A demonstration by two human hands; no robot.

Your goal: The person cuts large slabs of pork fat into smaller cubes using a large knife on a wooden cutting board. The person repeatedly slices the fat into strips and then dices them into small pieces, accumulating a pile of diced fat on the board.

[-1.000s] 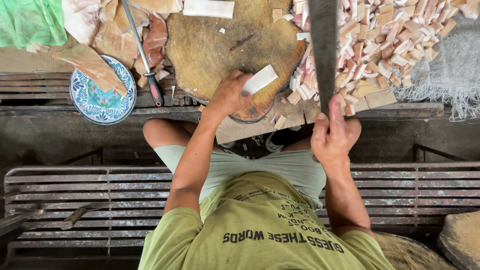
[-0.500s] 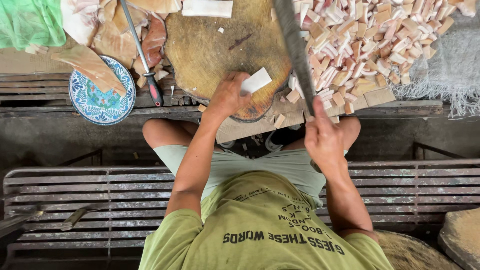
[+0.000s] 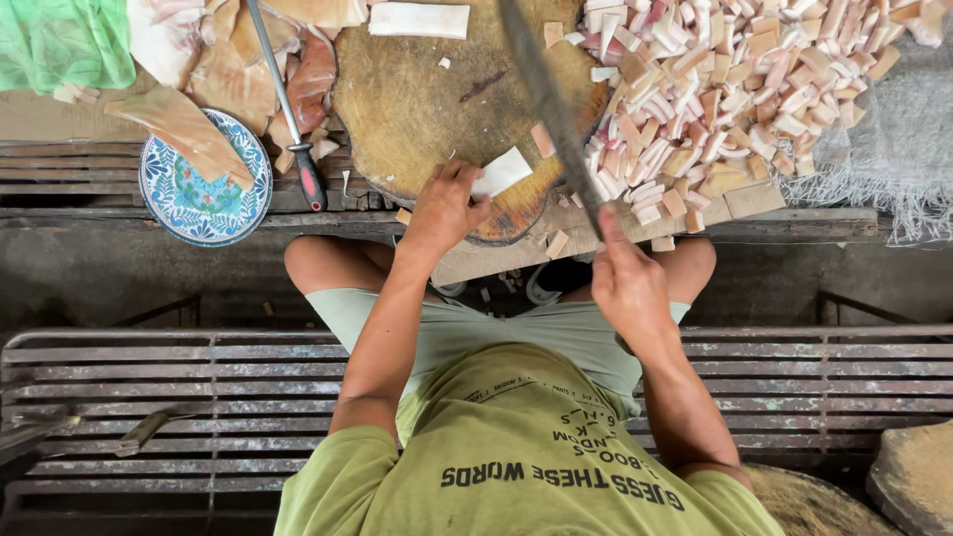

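Leftmost, a green mesh bag (image 3: 60, 45) lies at ten o'clock, with a blue patterned plate (image 3: 189, 203) below it carrying a slab of meat (image 3: 184, 129). A sharpening steel (image 3: 288, 109) rests just beside the round wooden chopping block (image 3: 417, 109). The left hand (image 3: 442, 210) presses a white strip of fat (image 3: 501, 172) against the block's six o'clock rim, fingers closed on it. The right hand (image 3: 627, 283) has its fingers wrapped around a long cleaver (image 3: 551, 104), the blade raised and tilted toward twelve o'clock. At two o'clock, cut pork pieces (image 3: 735, 89) are heaped on the tabletop (image 3: 794, 223).
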